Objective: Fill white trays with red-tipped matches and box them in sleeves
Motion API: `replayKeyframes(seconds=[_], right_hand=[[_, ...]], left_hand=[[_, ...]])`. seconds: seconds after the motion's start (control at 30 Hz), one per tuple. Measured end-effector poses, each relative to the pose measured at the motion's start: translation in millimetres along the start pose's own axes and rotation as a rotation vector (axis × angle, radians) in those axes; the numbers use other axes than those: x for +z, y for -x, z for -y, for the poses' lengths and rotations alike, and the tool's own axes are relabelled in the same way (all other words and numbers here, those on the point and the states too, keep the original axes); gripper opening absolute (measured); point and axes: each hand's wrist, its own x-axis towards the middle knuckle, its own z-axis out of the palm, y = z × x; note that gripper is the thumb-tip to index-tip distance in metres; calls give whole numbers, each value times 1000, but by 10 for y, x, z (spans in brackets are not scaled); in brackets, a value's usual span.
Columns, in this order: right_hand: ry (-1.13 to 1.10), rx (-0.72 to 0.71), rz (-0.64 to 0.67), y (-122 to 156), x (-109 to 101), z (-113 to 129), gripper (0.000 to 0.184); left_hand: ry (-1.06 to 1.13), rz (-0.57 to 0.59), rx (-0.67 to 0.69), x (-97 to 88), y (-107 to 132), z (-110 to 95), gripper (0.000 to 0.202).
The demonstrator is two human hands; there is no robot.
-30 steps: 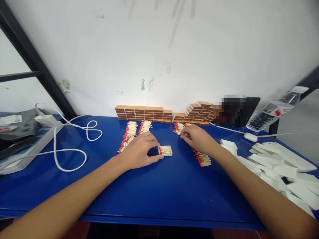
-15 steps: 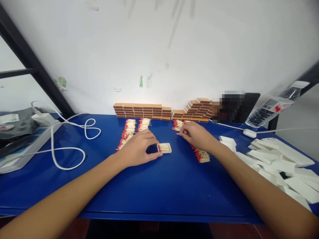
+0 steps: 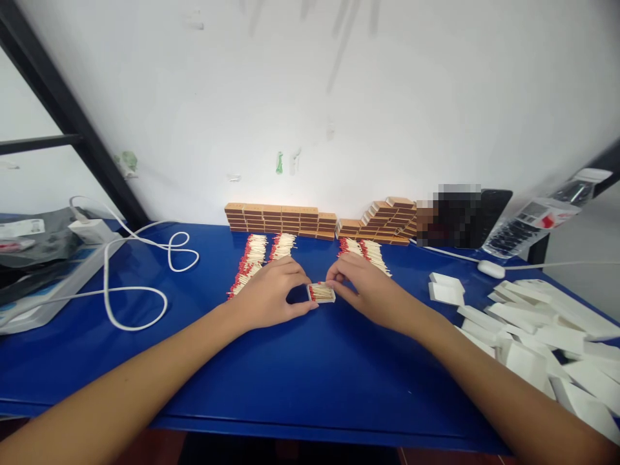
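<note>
A small white matchbox tray (image 3: 321,299) lies on the blue table with red-headed matches (image 3: 321,292) in it, heads toward the left. My left hand (image 3: 276,292) grips the tray's left end between thumb and fingers. At its right end, my right hand (image 3: 356,279) is pinched on a match that reaches over the tray's far edge, its red head pointing left; the fingers partly hide it. Beyond my left hand are two rows of loose matches (image 3: 255,250). More match rows (image 3: 372,250) lie behind my right hand, partly covered by it.
Stacked brown matchboxes (image 3: 276,218) stand along the wall, with a stepped stack (image 3: 387,216) further right. White empty trays (image 3: 523,316) are heaped at the right. A water bottle (image 3: 542,216), a dark phone (image 3: 496,210) and white cables (image 3: 140,326) are also on the table.
My right hand has moved left and nearer from the right match rows to the tray, carrying a match. My left hand still holds the tray. The view has shifted slightly.
</note>
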Motion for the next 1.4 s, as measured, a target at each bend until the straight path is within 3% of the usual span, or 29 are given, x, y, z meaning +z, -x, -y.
replayKeyframes(seconds=[0.37, 0.57, 0.73, 1.4], right_hand=[[65, -83, -61, 1, 108, 120, 12], [228, 57, -132, -39, -74, -426, 14], [328, 135, -80, -24, -77, -778, 20], [286, 188, 33, -52, -49, -653, 15]], left_hand=[[-12, -13, 26, -16, 9, -43, 22], [11, -2, 24, -11, 8, -17, 23], [11, -13, 21, -17, 12, -13, 23], [16, -1, 17, -3, 13, 2, 22]])
